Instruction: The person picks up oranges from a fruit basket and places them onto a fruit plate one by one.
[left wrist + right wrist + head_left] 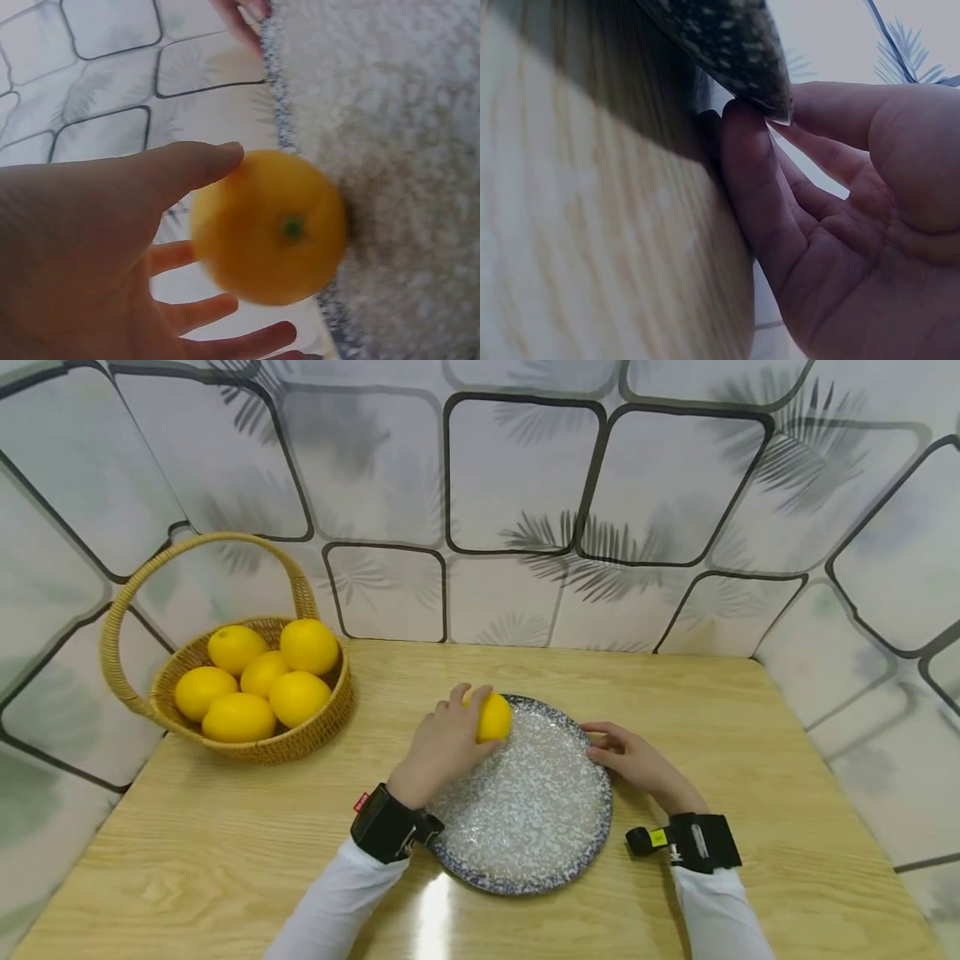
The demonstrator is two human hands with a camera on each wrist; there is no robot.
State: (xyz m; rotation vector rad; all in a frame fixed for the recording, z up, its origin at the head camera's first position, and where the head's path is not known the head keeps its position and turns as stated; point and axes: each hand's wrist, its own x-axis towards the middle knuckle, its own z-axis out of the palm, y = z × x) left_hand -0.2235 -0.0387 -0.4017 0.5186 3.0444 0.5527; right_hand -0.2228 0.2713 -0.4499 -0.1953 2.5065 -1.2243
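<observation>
In the head view, my left hand [442, 743] grips a round orange [495, 718] at the upper left part of a speckled grey plate [532, 802]. The left wrist view shows the thumb on one side of the orange [270, 229], with its green stem spot facing the camera; the other fingers are spread and partly hidden behind it. It sits against the plate's surface. On the right, my right hand [637, 764] pinches the plate's dark rim. Seen from the right wrist, that rim [735, 60] lies between the thumb and fingers of the hand [840, 210].
A wicker basket [318, 735] with a tall handle stands at the back left, holding several yellow-orange fruits [238, 718]. Everything rests on a light wooden table [285, 827]. Patterned panels [517, 477] enclose the back and sides.
</observation>
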